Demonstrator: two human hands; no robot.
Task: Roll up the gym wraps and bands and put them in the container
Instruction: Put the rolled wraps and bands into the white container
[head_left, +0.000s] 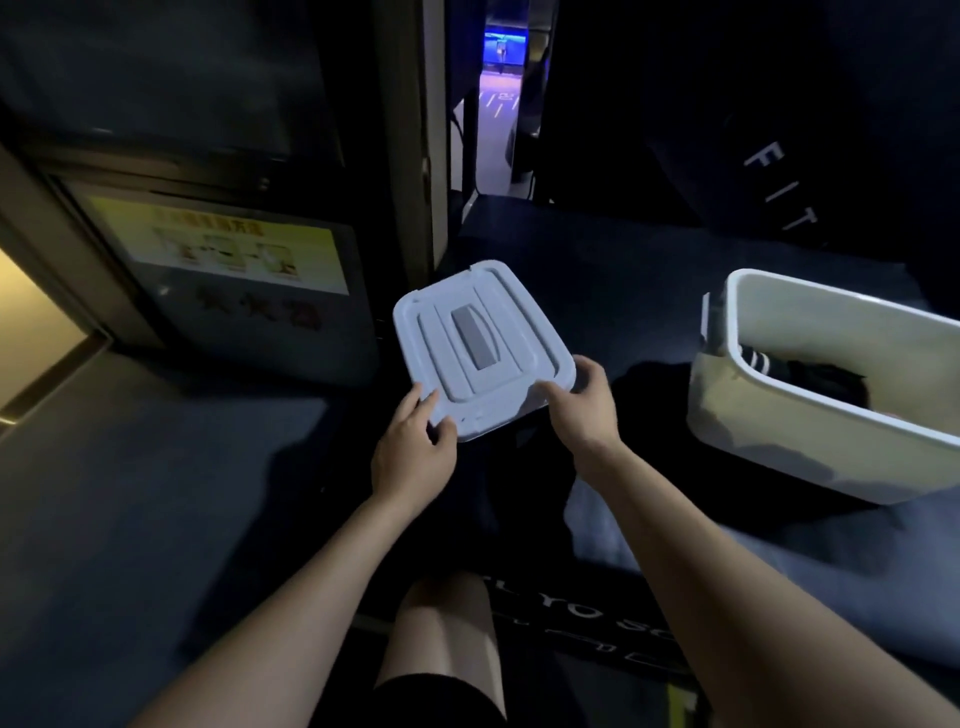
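We recorded both hands on the container lid (480, 348), a pale grey-white rectangular lid with a darker grey recessed handle (476, 337) at its centre. The left hand (413, 449) gripped the lid's near-left corner: thumb on the near edge, fingers (415, 402) curled up over the top face. The right hand (584, 410) gripped the near-right edge, thumb (553, 392) lying along the top and the other fingers wrapped around the right side and under it. So both sets of fingers were closed on the lid. We could not tell whether the lid was resting on the floor or held clear of it; it looked tilted, far edge away from the fingers.

The open cream container (810, 415) stood to the right of the right hand's fingers, apart from them, on the dark floor mat (623, 291). Inside it, at the end nearer the fingers, lay dark rolled material, one piece showing white stripes: the gym wraps (810, 376). How many were in there could not be made out.

Beyond the left hand's fingers and to their left stood a cabinet door with a yellow instruction sticker (223, 247); its text was too blurred to read. Below both wrists, the person's bare knee (444, 623) showed.
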